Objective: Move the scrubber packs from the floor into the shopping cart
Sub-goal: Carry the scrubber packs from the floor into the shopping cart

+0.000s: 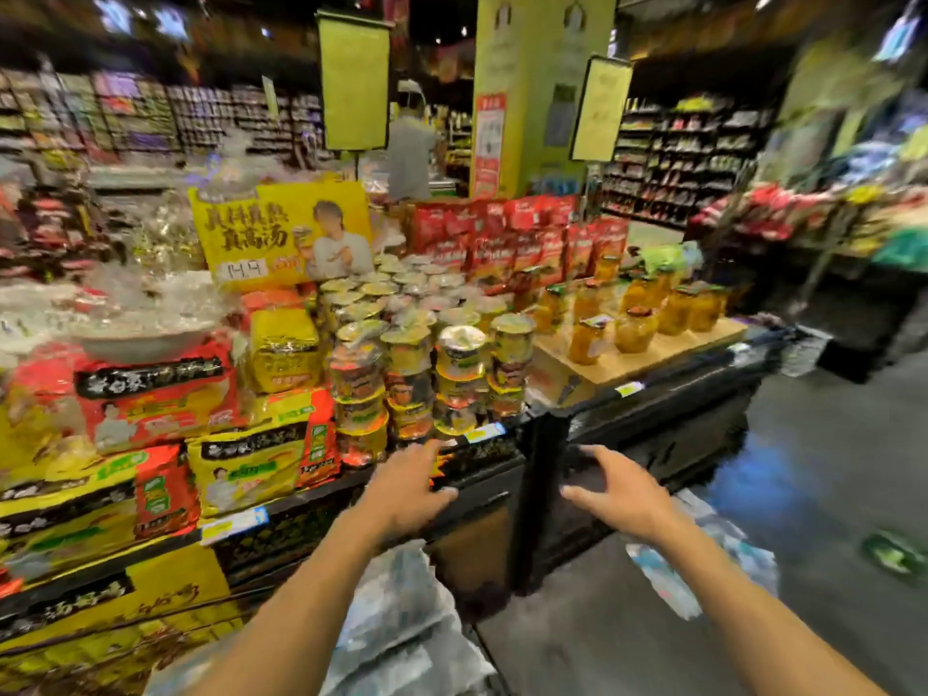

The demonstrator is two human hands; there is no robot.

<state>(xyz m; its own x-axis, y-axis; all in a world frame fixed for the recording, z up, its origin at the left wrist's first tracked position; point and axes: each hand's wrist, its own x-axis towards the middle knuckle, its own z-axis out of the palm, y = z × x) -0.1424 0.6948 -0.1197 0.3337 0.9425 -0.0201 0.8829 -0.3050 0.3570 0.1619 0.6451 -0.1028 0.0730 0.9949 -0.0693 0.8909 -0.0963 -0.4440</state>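
Blurred plastic, pale and shiny, is all that can be made out of the scrubber packs (396, 610): a crumpled heap low in the head view between the two forearms, its bottom cut off by the frame edge, so whether it rests on the floor or in a cart cannot be told. A second smear of clear, bluish-white packaging (723, 560) lies on the grey floor (577, 620) just beyond the right forearm, partly hidden by it; no print is readable.

The left hand (409, 487) is stretched forward with fingers spread and loosely bent, holding nothing, in front of the dark display edge (482, 459). The right hand (615, 489) mirrors it, fingers splayed, thumb apart, also empty.

Behind them stand stacked cup noodles (427, 364), yellow and red noodle bags (241, 469) and jars (638, 324) on a wooden board.
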